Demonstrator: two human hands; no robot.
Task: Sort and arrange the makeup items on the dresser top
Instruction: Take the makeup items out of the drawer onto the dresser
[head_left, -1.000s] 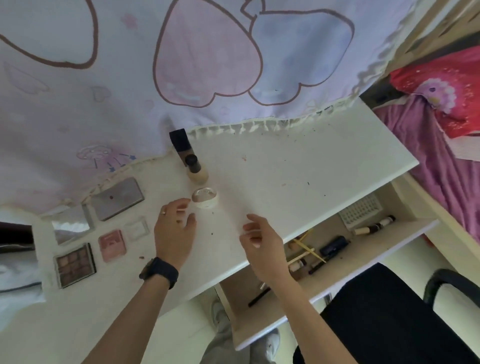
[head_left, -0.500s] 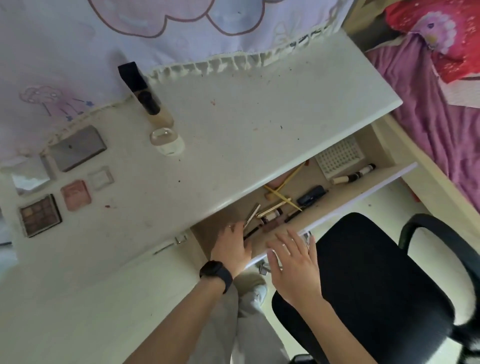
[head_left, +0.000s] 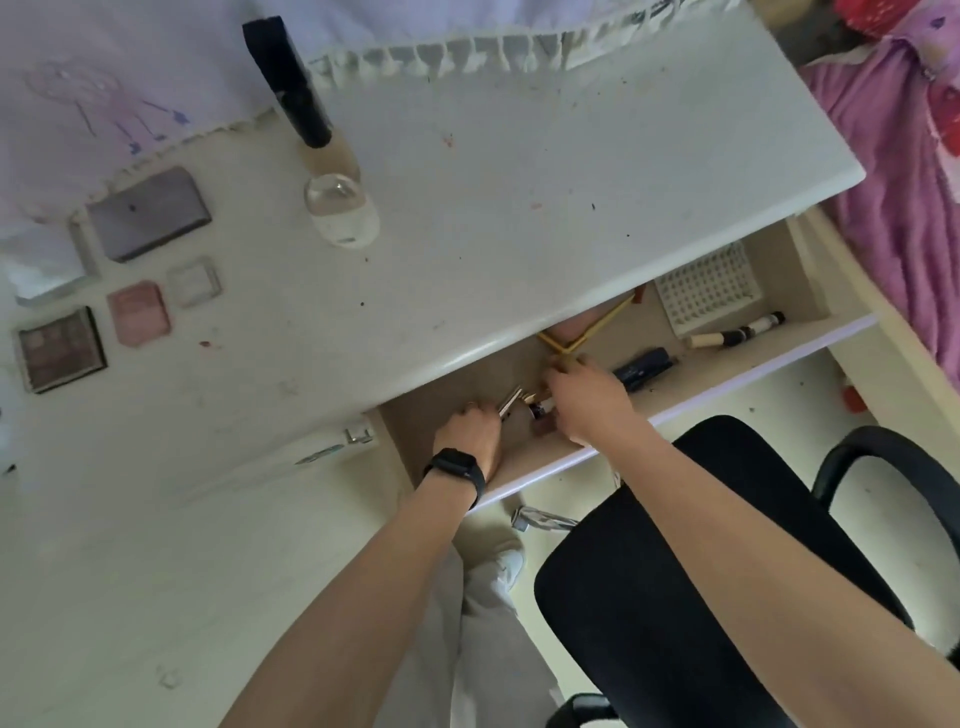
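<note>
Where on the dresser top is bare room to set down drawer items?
Bare: the dresser top right of the jar and bottle, out to its right end, and the front strip before the compacts. Crowded: the left edge with the compacts, and the drawer's left end round the left hand and right hand.

1. A black rectangular smartwatch on a black band (head_left: 456, 469) wraps the wrist just behind the fingers (head_left: 474, 413) of the left hand (head_left: 467, 434).
2. Both forearms are bare from the fingers back to the lower edge, and the wrist of the right hand (head_left: 587, 410) is bare too.
3. Well behind the fingers, under the arms, loose pale grey fabric trousers (head_left: 488, 660) end at a soft white shoe (head_left: 508, 564).
</note>
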